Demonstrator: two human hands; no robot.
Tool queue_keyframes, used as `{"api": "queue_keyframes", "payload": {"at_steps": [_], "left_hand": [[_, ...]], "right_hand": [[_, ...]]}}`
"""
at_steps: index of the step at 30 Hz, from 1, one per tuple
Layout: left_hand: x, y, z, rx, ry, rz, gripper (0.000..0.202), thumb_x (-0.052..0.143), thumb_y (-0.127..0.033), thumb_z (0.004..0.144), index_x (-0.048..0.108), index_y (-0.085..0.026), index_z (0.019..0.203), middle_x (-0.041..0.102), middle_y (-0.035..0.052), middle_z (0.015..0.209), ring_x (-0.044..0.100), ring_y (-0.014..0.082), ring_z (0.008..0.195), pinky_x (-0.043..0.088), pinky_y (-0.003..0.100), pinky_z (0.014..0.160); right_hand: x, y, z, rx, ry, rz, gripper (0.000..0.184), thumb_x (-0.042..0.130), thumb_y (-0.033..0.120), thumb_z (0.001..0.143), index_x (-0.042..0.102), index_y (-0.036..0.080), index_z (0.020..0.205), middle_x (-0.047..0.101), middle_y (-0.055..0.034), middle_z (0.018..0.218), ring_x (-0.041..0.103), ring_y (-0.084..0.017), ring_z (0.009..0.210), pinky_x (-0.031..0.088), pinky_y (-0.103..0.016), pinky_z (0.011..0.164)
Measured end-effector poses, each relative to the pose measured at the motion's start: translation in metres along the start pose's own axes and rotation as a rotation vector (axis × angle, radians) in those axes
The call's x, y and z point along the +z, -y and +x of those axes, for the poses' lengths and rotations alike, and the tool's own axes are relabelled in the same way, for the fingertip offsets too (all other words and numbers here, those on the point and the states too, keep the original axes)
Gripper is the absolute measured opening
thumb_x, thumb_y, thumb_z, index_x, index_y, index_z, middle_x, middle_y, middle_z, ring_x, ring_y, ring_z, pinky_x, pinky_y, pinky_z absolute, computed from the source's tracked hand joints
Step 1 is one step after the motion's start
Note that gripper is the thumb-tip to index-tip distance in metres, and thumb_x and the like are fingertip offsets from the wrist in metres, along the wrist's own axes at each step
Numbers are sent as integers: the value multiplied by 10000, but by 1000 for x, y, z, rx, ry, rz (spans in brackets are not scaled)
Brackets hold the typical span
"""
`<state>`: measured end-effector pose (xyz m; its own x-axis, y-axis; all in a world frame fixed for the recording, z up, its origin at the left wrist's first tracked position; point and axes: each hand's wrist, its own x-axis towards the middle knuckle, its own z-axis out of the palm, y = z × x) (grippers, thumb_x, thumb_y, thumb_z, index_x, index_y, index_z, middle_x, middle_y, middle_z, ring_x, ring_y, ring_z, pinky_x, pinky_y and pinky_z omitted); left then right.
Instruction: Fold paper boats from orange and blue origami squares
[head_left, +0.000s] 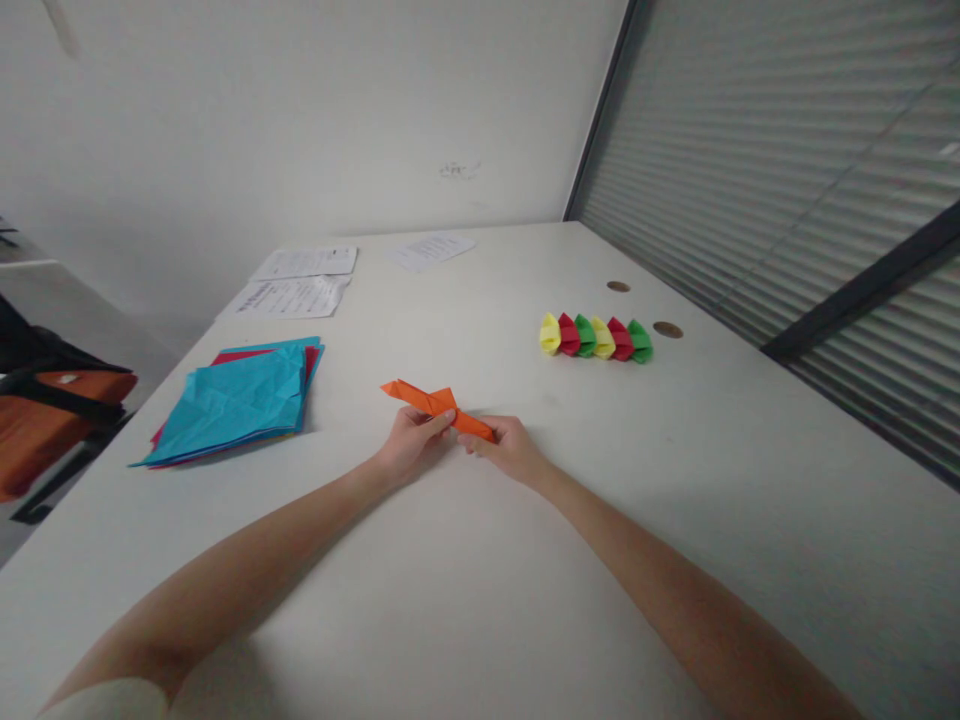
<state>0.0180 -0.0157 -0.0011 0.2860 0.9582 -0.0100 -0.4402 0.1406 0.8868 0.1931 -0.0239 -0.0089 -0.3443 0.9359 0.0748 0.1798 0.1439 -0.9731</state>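
An orange folded paper piece (pixel 431 400) is held between my two hands, a little above the white table (pixel 465 580). It is long and narrow, with a pointed end at the left and a small flap rising near its middle. My left hand (pixel 412 440) is closed on its middle part, thumb on top. My right hand (pixel 510 448) pinches the right end, and the fingers partly cover that end. To the right, beyond my hands, lies a row of folded paper pieces (pixel 596 338) in yellow, red and green, set close against each other.
A stack of coloured paper sheets (pixel 240 395), blue on top, lies at the left. Printed sheets (pixel 292 297) and another paper (pixel 433 250) lie farther back. Two round holes (pixel 667 329) pierce the table near the window blinds (pixel 787 150). An orange chair (pixel 60 420) stands beyond the left edge.
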Motion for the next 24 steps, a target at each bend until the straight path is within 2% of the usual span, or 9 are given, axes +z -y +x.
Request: {"api": "queue_keyframes", "payload": {"at_steps": [2, 4, 6, 10, 13, 16, 18, 21, 24], "left_hand": [[-4, 1, 4, 66, -159, -17, 258, 849, -287, 652, 661, -110, 661, 566, -4, 591, 469, 75, 535, 382, 229, 538], [-7, 2, 8, 101, -220, -18, 257, 853, -294, 641, 673, -114, 669, 584, -3, 608, 456, 66, 537, 368, 218, 532], [-9, 3, 8, 98, -183, 35, 257, 857, -306, 631, 699, -116, 701, 635, 22, 663, 495, 81, 572, 391, 228, 556], [-7, 5, 4, 75, -39, 184, 253, 836, -330, 664, 737, -109, 738, 695, 75, 726, 560, 128, 632, 436, 272, 611], [-6, 3, 3, 51, -63, 139, 248, 837, -324, 661, 724, -107, 704, 681, 66, 683, 549, 119, 603, 425, 265, 591], [-6, -2, 4, 7, -129, 20, 247, 856, -288, 623, 701, -108, 688, 662, 42, 670, 514, 87, 555, 394, 234, 542], [-6, -4, 4, -12, -121, -21, 240, 859, -263, 611, 689, -108, 681, 654, 31, 666, 502, 76, 540, 384, 223, 525], [-7, -4, 5, -38, -46, -8, 218, 850, -237, 617, 690, -105, 685, 653, 33, 660, 522, 83, 550, 398, 223, 529], [-9, -3, 5, -58, 7, 17, 186, 834, -223, 646, 706, -100, 701, 670, 50, 677, 533, 85, 563, 409, 222, 536]], "right_hand": [[0, -2, 2, -30, -69, 30, 367, 666, 527, 770, 668, 161, 733, 585, 10, 615, 477, -103, 550, 365, -241, 536], [0, -4, 2, -46, -117, 55, 365, 660, 527, 777, 649, 167, 718, 594, 7, 620, 491, -110, 561, 376, -247, 548], [2, -5, 2, -60, -130, 67, 361, 647, 523, 793, 636, 174, 701, 603, 4, 625, 507, -115, 569, 388, -250, 558], [8, -4, 0, -75, -88, 81, 343, 627, 506, 829, 646, 182, 717, 643, -8, 666, 561, -130, 615, 431, -258, 600], [9, -5, -3, -110, -87, 23, 282, 642, 468, 833, 661, 186, 822, 661, -11, 705, 580, -135, 632, 447, -259, 601], [5, -6, -4, -262, -164, -122, 306, 708, 347, 799, 616, 207, 1055, 654, 3, 765, 570, -124, 631, 456, -251, 604], [2, -6, -5, -400, -194, -241, 345, 679, 266, 831, 576, 228, 1158, 643, -10, 847, 572, -122, 668, 475, -257, 641], [-1, -4, -6, -578, -182, -410, 245, 563, 214, 918, 609, 251, 1156, 613, -40, 914, 579, -136, 753, 499, -275, 705], [-2, -1, -7, -702, -190, -527, 224, 546, 220, 935, 635, 239, 1139, 612, -53, 905, 582, -151, 787, 511, -292, 733]]}}
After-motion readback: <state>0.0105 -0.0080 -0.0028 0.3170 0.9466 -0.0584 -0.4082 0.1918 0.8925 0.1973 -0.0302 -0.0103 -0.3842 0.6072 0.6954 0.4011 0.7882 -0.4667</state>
